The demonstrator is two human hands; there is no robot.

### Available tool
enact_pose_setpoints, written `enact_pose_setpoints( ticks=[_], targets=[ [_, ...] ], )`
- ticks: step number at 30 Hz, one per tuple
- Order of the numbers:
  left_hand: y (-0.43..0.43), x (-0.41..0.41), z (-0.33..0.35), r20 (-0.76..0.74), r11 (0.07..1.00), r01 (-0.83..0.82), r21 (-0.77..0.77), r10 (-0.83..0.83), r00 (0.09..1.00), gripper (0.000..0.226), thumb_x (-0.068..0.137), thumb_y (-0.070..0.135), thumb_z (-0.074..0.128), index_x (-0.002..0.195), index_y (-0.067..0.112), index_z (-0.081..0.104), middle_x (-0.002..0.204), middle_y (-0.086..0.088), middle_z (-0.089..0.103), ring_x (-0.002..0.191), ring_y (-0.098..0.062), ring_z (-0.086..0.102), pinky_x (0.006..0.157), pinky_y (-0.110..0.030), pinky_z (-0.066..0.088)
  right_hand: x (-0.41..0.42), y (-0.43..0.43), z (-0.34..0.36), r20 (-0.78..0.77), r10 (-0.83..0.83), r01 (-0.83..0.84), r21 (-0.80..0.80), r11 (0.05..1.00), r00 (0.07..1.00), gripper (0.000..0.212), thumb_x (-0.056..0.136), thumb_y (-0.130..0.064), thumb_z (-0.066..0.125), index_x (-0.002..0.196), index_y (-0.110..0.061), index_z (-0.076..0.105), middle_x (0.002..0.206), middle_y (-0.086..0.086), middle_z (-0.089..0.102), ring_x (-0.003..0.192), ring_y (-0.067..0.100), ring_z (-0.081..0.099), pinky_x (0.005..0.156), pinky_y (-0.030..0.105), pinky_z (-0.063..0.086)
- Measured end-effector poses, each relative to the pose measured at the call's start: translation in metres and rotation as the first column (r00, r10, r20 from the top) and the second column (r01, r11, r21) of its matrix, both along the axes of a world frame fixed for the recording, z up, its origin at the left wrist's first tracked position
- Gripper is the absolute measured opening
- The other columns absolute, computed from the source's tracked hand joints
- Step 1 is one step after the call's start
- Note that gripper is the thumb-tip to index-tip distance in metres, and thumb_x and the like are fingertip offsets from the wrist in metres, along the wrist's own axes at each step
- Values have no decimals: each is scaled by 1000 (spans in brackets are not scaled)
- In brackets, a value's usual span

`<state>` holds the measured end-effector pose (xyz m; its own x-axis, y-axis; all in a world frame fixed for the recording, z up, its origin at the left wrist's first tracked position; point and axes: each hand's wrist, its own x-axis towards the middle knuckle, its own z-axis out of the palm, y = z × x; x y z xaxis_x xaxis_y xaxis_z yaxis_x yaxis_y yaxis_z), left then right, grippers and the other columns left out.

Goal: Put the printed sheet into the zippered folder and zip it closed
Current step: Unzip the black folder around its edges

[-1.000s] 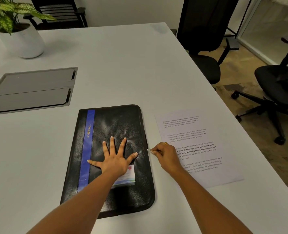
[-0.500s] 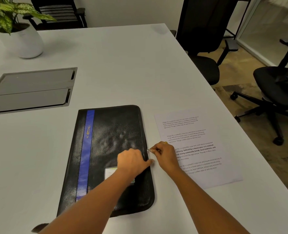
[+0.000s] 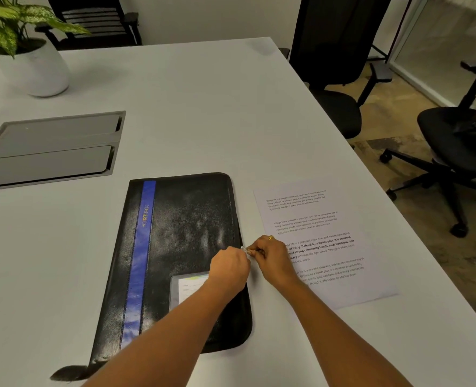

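A black zippered folder [image 3: 181,236] with a blue stripe and a clear card pocket lies flat and closed on the white table [image 3: 203,107]. The printed sheet [image 3: 315,219] lies on the table just right of it. My right hand [image 3: 273,258] pinches the small metal zipper pull [image 3: 246,249] at the folder's right edge. My left hand [image 3: 230,270] is curled against that same edge, fingers closed at the pull; what they grip is hidden.
A grey cable hatch [image 3: 52,146] is set into the table at the left. A potted plant [image 3: 27,51] stands at the back left. Black office chairs [image 3: 454,152] stand off the table's right side and behind it.
My left hand lifted from lying flat on the folder cover, curled, and moved right to the zipper edge beside my right hand. The right hand stayed at the pull.
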<state>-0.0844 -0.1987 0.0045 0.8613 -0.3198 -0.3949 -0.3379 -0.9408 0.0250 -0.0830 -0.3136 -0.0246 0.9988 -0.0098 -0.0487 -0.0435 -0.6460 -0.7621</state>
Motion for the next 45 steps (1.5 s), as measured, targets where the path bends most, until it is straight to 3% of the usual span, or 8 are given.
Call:
enact_pose_setpoints(
  ticks=[7, 12, 16, 20, 27, 34, 38, 45],
  targets=[
    [2, -4, -3, 27, 978, -157, -141, 162, 986, 23, 94, 5, 39, 103, -2, 59, 108, -19, 61, 99, -36, 59, 79, -38, 47, 0, 1, 1, 17, -8, 7, 46, 999, 1000, 12, 84, -7, 61, 86, 0, 70, 89, 16, 67, 84, 24, 61, 75, 29, 47],
    [6, -7, -9, 42, 952, -205, -228, 220, 975, 25, 94, 10, 38, 95, -1, 60, 101, -19, 64, 92, -36, 60, 68, -36, 41, -4, -2, -1, 26, 12, -14, 75, 997, 1000, 10, 83, -7, 63, 83, 1, 69, 85, 16, 67, 73, 11, 53, 62, 1, 37],
    [5, -12, -9, 56, 962, -178, -208, 193, 980, 22, 94, 6, 38, 99, -1, 58, 104, -19, 63, 95, -36, 59, 75, -38, 44, -7, -4, 0, 41, 30, -34, 100, 994, 999, 8, 82, -4, 64, 81, 2, 69, 83, 16, 67, 66, -3, 48, 62, -2, 36],
    [4, -11, -7, 64, 943, -236, -236, 257, 964, 28, 96, 17, 34, 99, 3, 58, 105, -18, 63, 99, -37, 59, 77, -36, 45, -6, -4, 0, 32, 3, -6, 97, 995, 999, 8, 83, -6, 63, 83, -1, 70, 86, 14, 68, 73, 8, 53, 62, 1, 38],
    [1, -10, -1, 141, 988, -143, -51, 149, 979, 24, 96, 20, 38, 108, 10, 56, 110, -11, 63, 101, -30, 61, 69, -32, 39, -6, 9, 0, 3, -26, 26, 56, 998, 1000, 12, 82, 1, 58, 86, 0, 70, 89, 16, 67, 76, 10, 51, 63, 2, 35],
    [0, 0, 8, 146, 992, -123, -8, 123, 982, 25, 95, 19, 39, 110, 10, 56, 114, -10, 62, 105, -31, 59, 77, -35, 45, -19, -3, 0, 25, 45, -46, 38, 998, 999, 12, 82, 2, 58, 84, -1, 70, 86, 15, 68, 76, 12, 54, 64, 0, 37],
    [0, -1, 8, 134, 992, -128, -4, 128, 983, 24, 94, 17, 40, 110, 9, 57, 114, -11, 62, 106, -32, 59, 79, -35, 46, -20, -8, 2, 8, 67, -67, 59, 996, 998, 10, 82, -2, 61, 85, -1, 71, 88, 16, 68, 84, 21, 61, 74, 19, 48],
    [-1, -2, 3, 136, 994, -86, 61, 77, 988, 24, 94, 15, 43, 112, 7, 56, 114, -12, 61, 105, -33, 60, 77, -36, 48, -35, -18, 4, -23, 138, -137, 32, 990, 990, 9, 83, -8, 63, 85, -5, 72, 86, 11, 68, 77, 6, 52, 65, 0, 37]
  ],
)
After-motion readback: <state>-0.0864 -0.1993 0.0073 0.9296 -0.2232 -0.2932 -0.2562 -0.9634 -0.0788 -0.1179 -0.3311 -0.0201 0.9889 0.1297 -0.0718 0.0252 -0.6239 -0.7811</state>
